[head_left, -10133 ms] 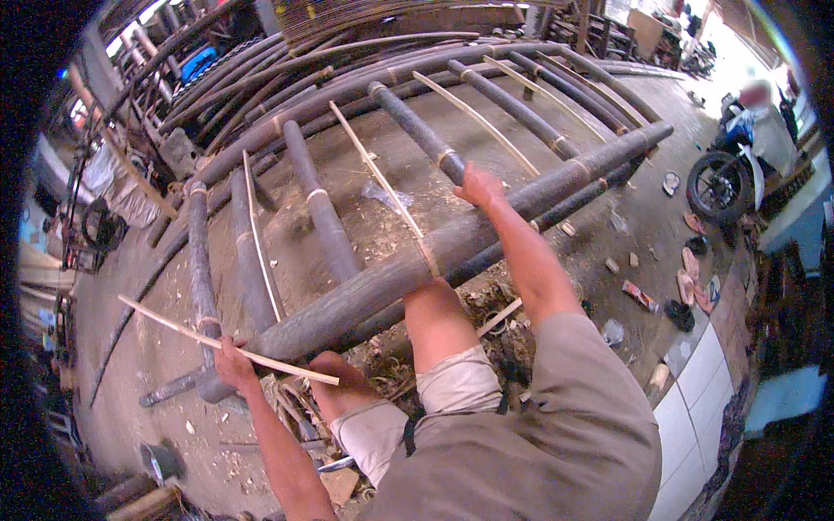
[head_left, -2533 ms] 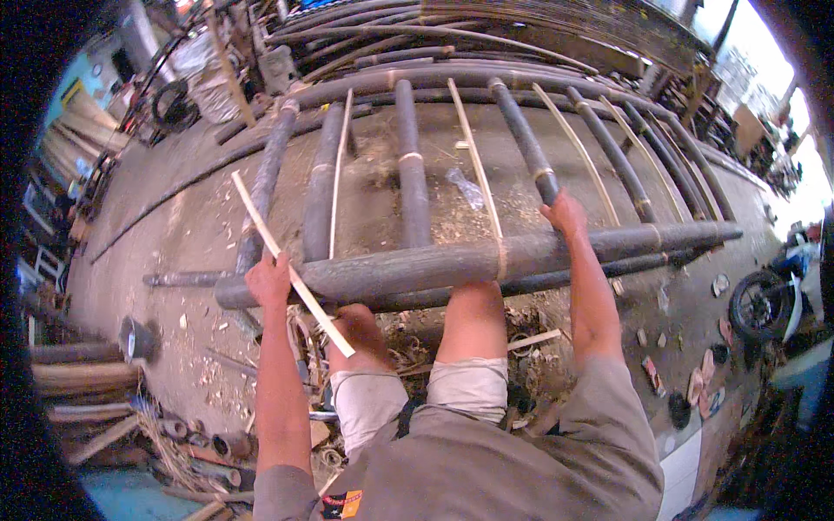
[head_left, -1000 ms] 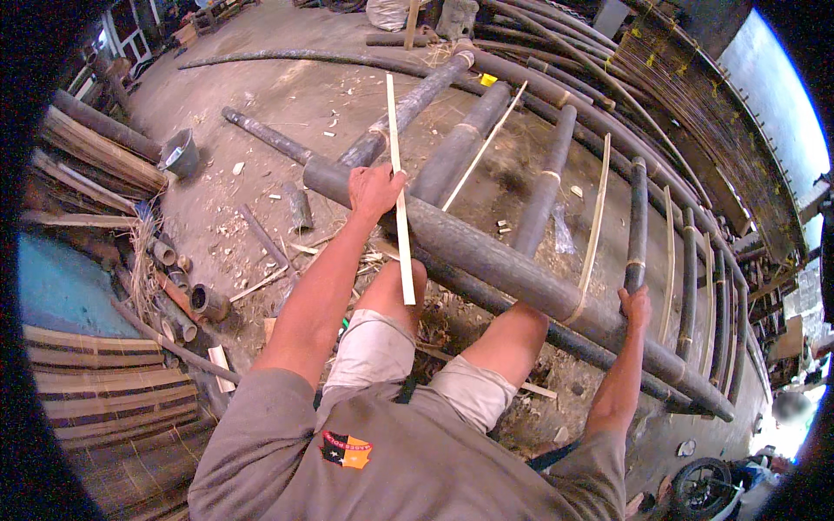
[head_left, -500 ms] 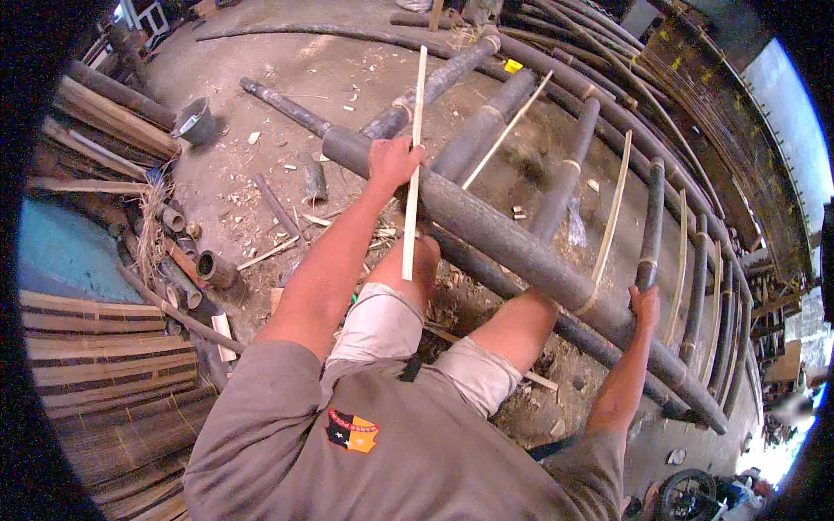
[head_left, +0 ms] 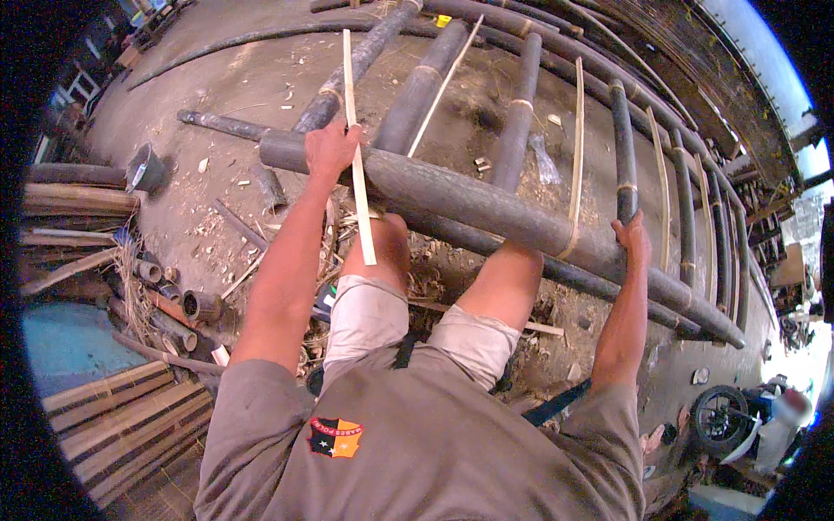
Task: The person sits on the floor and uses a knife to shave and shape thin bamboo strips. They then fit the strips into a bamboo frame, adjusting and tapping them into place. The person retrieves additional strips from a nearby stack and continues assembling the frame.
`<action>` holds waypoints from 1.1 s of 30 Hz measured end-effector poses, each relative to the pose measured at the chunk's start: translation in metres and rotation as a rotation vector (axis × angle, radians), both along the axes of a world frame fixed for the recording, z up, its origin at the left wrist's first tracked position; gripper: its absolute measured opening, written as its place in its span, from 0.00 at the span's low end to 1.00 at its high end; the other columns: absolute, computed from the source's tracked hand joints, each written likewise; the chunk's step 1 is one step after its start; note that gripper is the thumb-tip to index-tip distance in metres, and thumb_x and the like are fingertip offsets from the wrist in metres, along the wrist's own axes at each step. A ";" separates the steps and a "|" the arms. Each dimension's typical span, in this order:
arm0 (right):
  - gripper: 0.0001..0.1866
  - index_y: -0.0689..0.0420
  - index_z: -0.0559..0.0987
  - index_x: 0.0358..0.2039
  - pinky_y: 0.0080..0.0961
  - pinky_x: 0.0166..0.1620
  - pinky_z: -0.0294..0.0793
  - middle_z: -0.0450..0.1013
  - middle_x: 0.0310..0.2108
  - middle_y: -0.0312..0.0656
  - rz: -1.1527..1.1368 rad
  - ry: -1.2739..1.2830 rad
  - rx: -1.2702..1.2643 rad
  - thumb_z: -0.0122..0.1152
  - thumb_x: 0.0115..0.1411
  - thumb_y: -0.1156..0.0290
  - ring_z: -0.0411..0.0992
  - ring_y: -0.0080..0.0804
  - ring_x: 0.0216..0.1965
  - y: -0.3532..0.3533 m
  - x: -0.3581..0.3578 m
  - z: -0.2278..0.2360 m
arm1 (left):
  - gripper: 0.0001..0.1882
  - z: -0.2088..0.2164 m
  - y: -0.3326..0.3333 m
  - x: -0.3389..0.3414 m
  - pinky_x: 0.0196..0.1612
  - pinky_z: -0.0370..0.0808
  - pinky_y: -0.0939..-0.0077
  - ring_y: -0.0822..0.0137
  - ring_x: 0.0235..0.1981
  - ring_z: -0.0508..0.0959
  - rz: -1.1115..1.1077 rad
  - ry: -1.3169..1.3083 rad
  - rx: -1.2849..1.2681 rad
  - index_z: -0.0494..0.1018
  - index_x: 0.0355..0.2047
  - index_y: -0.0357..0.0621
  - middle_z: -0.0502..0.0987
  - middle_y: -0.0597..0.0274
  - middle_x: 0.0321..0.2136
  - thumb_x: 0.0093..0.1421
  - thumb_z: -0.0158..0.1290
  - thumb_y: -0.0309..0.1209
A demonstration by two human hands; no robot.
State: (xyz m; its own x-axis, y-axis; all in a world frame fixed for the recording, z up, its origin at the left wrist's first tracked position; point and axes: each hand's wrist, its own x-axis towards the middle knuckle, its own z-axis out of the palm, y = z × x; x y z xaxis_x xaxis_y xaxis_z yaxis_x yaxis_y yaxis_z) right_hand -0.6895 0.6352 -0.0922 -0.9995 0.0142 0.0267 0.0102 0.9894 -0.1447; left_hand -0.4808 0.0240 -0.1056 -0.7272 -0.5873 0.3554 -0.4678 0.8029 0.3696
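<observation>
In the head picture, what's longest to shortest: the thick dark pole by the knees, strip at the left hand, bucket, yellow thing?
1. Thick dark pole
2. Pale strip
3. Grey bucket
4. Yellow thing, tiny and farther away

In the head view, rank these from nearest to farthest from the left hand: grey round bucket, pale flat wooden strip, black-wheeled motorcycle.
1. Pale flat wooden strip: against the left hand, at its thumb side.
2. Grey round bucket: on the floor, leftward.
3. Black-wheeled motorcycle: far off, lower right.
</observation>
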 end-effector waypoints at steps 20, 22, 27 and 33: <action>0.41 0.62 0.63 0.58 0.50 0.49 0.73 0.76 0.42 0.67 -0.036 -0.062 -0.114 0.66 0.51 0.52 0.75 0.62 0.48 0.014 -0.005 0.003 | 0.17 0.024 0.025 0.002 0.48 0.68 0.60 0.50 0.33 0.80 -0.029 0.025 0.170 0.79 0.29 0.44 0.82 0.56 0.23 0.62 0.48 0.44; 0.41 0.62 0.63 0.59 0.51 0.49 0.73 0.76 0.42 0.66 -0.043 -0.016 -0.057 0.65 0.51 0.52 0.75 0.63 0.48 0.020 -0.007 -0.004 | 0.17 0.012 0.021 0.001 0.48 0.68 0.60 0.50 0.32 0.80 -0.031 0.060 0.146 0.79 0.29 0.44 0.81 0.55 0.23 0.62 0.48 0.44; 0.39 0.62 0.63 0.57 0.52 0.48 0.73 0.77 0.39 0.65 -0.133 -0.072 -0.002 0.65 0.51 0.51 0.76 0.63 0.45 0.030 -0.013 -0.016 | 0.19 0.008 0.020 -0.006 0.44 0.71 0.54 0.44 0.30 0.79 -0.024 0.101 0.208 0.78 0.29 0.41 0.80 0.48 0.23 0.61 0.49 0.44; 0.39 0.57 0.66 0.60 0.52 0.52 0.73 0.74 0.52 0.58 -0.124 -0.134 -0.033 0.65 0.51 0.50 0.75 0.58 0.51 0.011 -0.006 -0.002 | 0.18 0.008 0.012 -0.001 0.41 0.73 0.53 0.47 0.31 0.80 -0.059 0.091 0.090 0.77 0.31 0.41 0.82 0.56 0.23 0.62 0.49 0.44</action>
